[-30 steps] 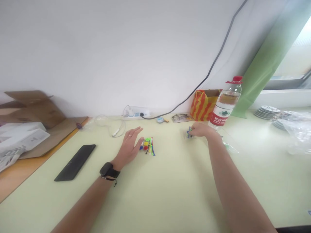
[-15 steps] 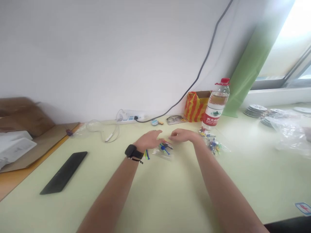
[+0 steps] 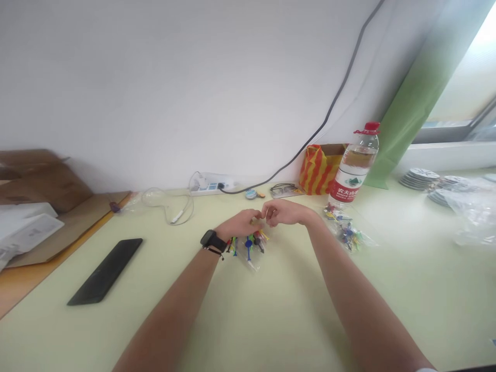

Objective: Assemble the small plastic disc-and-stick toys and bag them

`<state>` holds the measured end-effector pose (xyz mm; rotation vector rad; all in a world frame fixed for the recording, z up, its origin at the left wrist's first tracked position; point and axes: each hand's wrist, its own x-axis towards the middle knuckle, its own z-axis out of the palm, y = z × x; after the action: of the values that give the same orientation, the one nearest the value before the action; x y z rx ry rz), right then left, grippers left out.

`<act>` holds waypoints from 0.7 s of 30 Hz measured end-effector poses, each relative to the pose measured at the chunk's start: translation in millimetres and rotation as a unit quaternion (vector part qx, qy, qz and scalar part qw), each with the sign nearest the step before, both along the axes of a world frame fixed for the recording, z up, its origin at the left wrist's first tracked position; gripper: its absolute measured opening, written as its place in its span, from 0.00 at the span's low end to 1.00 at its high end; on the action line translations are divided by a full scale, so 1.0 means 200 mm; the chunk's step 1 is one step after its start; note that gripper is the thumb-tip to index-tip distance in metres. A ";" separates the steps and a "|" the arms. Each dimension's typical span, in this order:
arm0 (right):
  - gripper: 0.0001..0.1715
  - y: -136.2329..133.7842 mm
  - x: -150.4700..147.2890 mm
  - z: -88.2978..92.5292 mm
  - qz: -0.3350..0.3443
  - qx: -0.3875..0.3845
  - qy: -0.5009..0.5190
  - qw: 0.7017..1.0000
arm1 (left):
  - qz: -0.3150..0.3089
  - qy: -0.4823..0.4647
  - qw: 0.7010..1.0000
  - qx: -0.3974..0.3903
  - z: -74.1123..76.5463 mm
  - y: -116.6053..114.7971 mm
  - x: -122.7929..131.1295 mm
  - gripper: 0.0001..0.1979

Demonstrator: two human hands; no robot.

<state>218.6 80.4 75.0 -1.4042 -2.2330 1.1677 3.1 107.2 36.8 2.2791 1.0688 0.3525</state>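
A clear plastic bag [image 3: 253,262] holds several small plastic pieces in blue, black, red, yellow and green. My left hand [image 3: 241,223], with a black watch [image 3: 210,239] on its wrist, is closed at the bag's far end, its fingers curled over it. Thumb and fingers pinched, my right hand [image 3: 282,212] meets the left fingertips at that same end. The bag's upper edge is hidden behind both hands. To the right of my right forearm lies another clear bag of small coloured pieces [image 3: 351,237].
A large water bottle [image 3: 345,186] stands behind the second bag, beside a red-and-yellow striped bag [image 3: 320,170]. Along the wall are glasses [image 3: 284,188] and a power strip [image 3: 209,188]. At left lie a black flat slab [image 3: 106,271] and a cardboard box [image 3: 46,181]; stacked discs [image 3: 419,179] stand at right.
My fingertips have come together, and the gap between my hands has closed. The bag has turned and shifted left under my left hand. The view has shifted slightly.
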 end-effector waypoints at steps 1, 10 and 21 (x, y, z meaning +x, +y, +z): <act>0.13 0.00 0.00 0.00 0.003 0.005 -0.011 1.000 | -0.007 -0.005 1.000 0.003 -0.01 0.00 0.00 0.18; 0.15 -0.02 -0.02 -0.04 0.079 -0.086 -0.062 0.991 | 0.001 -0.118 0.992 -0.055 -0.05 0.02 0.03 0.17; 0.11 -0.04 0.12 0.09 0.004 0.047 0.077 0.996 | -0.015 -0.158 0.981 -0.116 0.21 -0.04 -0.06 0.18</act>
<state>243.2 71.8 92.6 -1.2271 -2.1581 1.1177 -8.0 99.0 78.0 1.9518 0.8630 0.5289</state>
